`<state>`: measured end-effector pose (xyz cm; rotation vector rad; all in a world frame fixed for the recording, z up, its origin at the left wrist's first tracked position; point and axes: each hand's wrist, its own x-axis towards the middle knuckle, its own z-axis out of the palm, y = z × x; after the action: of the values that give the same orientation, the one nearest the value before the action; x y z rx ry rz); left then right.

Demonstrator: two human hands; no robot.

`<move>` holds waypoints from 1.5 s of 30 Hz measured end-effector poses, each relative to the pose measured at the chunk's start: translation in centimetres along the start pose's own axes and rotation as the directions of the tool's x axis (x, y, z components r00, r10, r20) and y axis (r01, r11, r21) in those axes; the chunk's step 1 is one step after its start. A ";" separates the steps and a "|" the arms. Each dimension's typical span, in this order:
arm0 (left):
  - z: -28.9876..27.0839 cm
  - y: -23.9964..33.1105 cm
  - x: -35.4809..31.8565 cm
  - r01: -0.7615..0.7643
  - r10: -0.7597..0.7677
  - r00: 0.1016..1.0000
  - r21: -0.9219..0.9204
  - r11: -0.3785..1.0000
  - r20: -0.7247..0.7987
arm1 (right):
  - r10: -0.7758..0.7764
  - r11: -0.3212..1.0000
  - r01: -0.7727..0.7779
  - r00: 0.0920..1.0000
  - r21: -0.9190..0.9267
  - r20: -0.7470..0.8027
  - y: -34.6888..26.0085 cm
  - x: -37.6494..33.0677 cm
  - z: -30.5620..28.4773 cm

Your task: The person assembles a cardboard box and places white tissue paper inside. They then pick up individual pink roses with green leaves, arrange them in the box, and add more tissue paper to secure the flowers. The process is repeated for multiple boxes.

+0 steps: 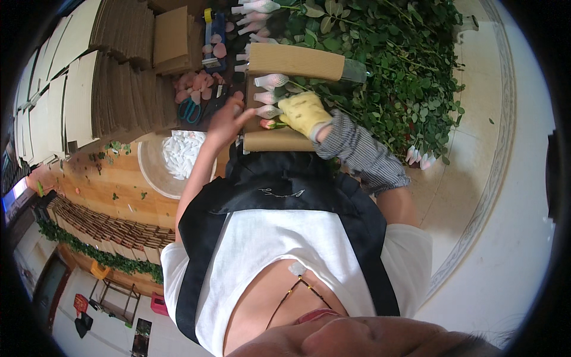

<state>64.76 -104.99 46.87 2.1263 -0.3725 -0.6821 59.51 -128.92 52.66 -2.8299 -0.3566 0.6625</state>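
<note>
My left hand (225, 124) is bare, with thumb and fingers apart. Its thumb reaches the tip of a rose bud in a white net sleeve (267, 111). My right hand (304, 113), in a yellow glove and with a striped oversleeve (361, 149), is closed at the base of that netted rose. Its fingertips are partly hidden. Just below lies an unsleeved pink rose bud (269, 124) beside the glove. More netted rose buds (271, 81) lie in a row farther off, between a far corrugated cardboard roll (295, 60) and a near cardboard edge (278, 141).
Leafy rose stems (380, 77) heap up on the right. Left of my hands are blue-handled scissors (190, 110), loose pink petals (195, 84) and a blue tape dispenser (215, 44). A round tub of white net sleeves (146, 163) stands near my left forearm. Cardboard stacks (119, 107) rise farther left.
</note>
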 end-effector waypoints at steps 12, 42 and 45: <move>3.9 -3.8 0.2 0.024 -0.185 0.953 -0.553 0.833 -0.239 | 0.094 0.995 -0.096 0.985 -0.010 -0.146 -0.2 0.1 4.2; -0.7 0.2 3.0 -0.055 0.037 0.995 -0.194 0.980 -0.091 | 0.096 0.994 -0.111 0.900 -0.010 -0.425 1.8 0.0 -0.7; 2.8 3.6 4.9 -0.112 0.097 0.973 -0.060 0.992 -0.209 | 0.177 0.966 -0.234 0.911 -0.112 -0.373 3.1 2.0 2.9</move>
<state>67.00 -111.32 46.72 2.0699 -0.3390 -0.4043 60.46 -130.83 48.48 -3.0825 -0.0447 0.1387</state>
